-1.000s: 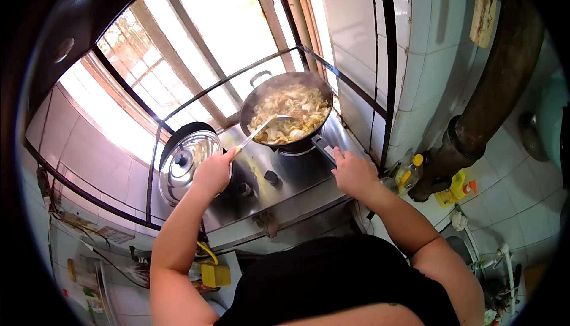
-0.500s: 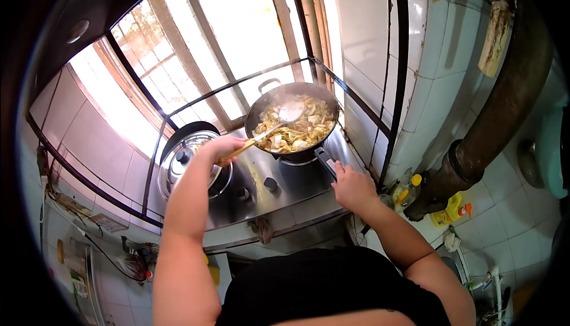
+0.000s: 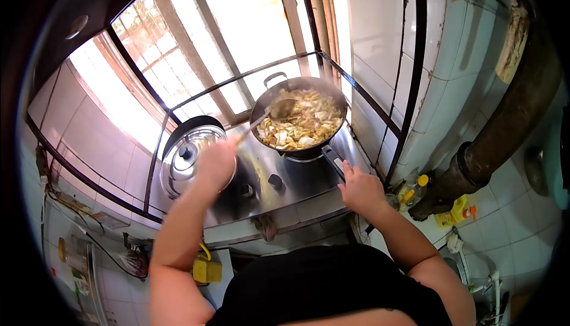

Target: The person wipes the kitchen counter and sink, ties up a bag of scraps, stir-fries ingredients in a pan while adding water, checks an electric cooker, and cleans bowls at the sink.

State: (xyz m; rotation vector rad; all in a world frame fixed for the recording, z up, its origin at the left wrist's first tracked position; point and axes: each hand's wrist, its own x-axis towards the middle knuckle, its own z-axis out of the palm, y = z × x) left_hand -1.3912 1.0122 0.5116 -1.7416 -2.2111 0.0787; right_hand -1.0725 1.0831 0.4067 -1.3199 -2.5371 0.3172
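Food, chopped and pale, is contained in a dark pan just above and right of the frame's centre, set over a burner, presumably for heating. Its handle is gripped near the end by the right hand, fingers curled closed, likely so that the pan is braced against stirring. A spatula is grasped by the left hand in a closed fist; exact finger placement cannot be told through the blur. By its long shaft, the hand is seemingly spared the heat, while its head is held tilted at the food's upper left edge, perhaps to turn it inward. A shiny lid is placed left of centre on the stove, apparently out of the spatula's way yet within reach.
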